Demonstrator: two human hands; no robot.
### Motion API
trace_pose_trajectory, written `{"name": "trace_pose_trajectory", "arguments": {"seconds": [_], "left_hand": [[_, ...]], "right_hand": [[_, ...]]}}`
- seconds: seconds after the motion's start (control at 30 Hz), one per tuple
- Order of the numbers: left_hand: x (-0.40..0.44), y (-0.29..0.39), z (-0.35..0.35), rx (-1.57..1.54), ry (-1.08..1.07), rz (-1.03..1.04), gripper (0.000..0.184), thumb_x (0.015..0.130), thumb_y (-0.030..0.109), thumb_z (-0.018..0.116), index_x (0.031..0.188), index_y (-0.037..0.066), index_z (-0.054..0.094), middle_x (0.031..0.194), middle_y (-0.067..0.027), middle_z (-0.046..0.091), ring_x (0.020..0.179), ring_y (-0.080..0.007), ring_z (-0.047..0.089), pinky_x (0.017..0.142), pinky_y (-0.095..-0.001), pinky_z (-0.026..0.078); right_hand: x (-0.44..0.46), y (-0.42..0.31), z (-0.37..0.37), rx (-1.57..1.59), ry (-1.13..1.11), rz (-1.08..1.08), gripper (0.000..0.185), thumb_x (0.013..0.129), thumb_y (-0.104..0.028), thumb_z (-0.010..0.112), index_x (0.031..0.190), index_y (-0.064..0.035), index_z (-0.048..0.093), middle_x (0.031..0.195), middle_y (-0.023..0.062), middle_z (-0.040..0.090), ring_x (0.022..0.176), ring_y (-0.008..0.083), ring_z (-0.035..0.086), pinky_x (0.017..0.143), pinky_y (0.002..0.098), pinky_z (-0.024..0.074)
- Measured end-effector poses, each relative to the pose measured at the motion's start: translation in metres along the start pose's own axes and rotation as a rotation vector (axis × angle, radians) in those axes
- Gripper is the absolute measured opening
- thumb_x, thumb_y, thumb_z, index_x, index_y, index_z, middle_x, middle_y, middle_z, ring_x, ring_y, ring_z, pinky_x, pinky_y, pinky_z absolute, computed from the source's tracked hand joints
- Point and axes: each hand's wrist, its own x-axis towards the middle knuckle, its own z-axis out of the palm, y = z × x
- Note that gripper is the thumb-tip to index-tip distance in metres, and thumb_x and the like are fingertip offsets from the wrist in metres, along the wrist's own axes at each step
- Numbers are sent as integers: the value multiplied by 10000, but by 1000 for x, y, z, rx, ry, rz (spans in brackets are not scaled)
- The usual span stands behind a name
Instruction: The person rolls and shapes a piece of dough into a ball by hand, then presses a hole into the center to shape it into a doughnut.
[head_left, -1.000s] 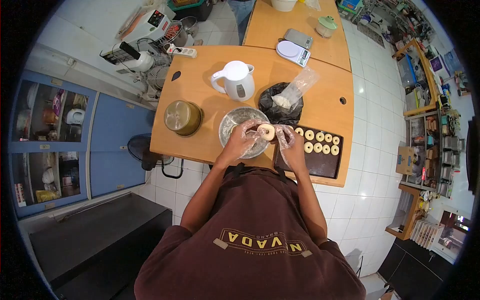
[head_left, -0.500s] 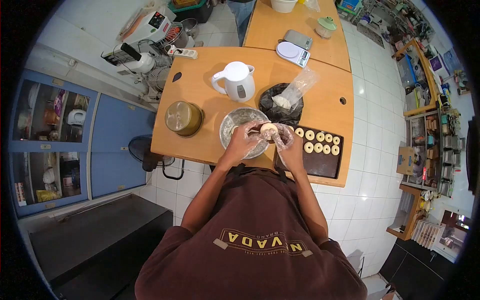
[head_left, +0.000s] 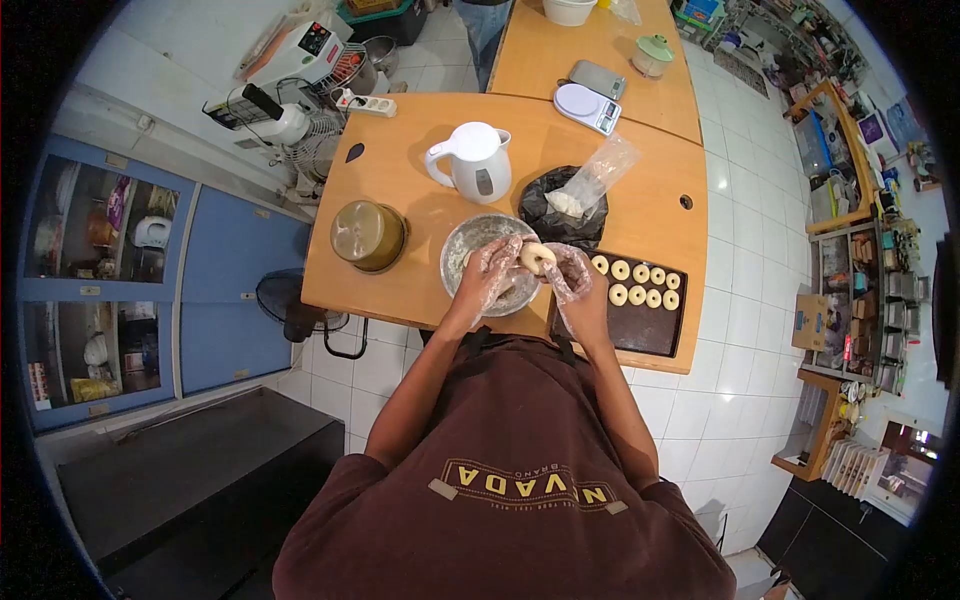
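Observation:
A pale dough ring (head_left: pixel 537 259) is held up between my two hands, over the right rim of a metal bowl (head_left: pixel 452 240) with floury residue inside. My left hand (head_left: pixel 489 275), in a clear plastic glove, grips the ring's left side. On the other side my right hand (head_left: pixel 577 287), gloved too, pinches it with the fingertips. To the right, a dark baking tray (head_left: pixel 640 333) carries two rows of dough rings (head_left: pixel 619 295); its left end is partly hidden by my right hand. Behind the bowl a black plastic bag (head_left: pixel 538 198) holds white dough and a clear bag.
A white kettle (head_left: pixel 474 165) stands behind the bowl. At the table's left is an upturned brownish metal pot (head_left: pixel 367 237). Farther back lie a white scale (head_left: pixel 584 106), a grey scale (head_left: pixel 597 79) and a green-lidded container (head_left: pixel 652 56). A person's legs (head_left: pixel 484 38) show beyond the table.
The dough ring has tilted and turned between my hands. My right fingers have shifted from its front to its right side, and its hole shows again.

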Motion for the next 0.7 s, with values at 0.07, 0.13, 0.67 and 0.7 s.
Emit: {"name": "trace_pose_trajectory", "arguments": {"seconds": [0.07,0.13,0.67,0.7], "left_hand": [[-2,-9,-3,-192,-14,-73,416,1069,257,630,1353,-46,603,1242,-129,675,1049,-163,684,956,-327,565],[-3,-7,-4,-277,-13,-142,411,1061,239,639,1367,-32,592,1276,-129,662,1078,-177,684,975,-348,571],[-4,-1,-2,-67,-64,52,371,974,75,699,1326,-18,624,1297,-92,662,1188,-159,637,997,-314,536],[-4,0,-2,-34,-77,80,380,966,72,703,1327,-16,624,1295,-92,662,1185,-162,639,997,-316,536]], "right_hand": [[0,-4,-1,-123,-3,-78,277,993,2,671,1266,43,647,1221,105,689,1091,174,682,943,303,567],[1,-7,0,-224,-9,-220,282,969,42,668,1250,44,650,1275,104,658,1136,180,665,972,307,556],[9,0,1,-5,-32,11,375,940,-48,762,1291,4,643,1165,60,708,1046,133,672,932,305,553],[9,2,1,6,-36,14,365,943,-49,759,1285,4,647,1163,63,709,1038,133,674,928,305,555]]}}
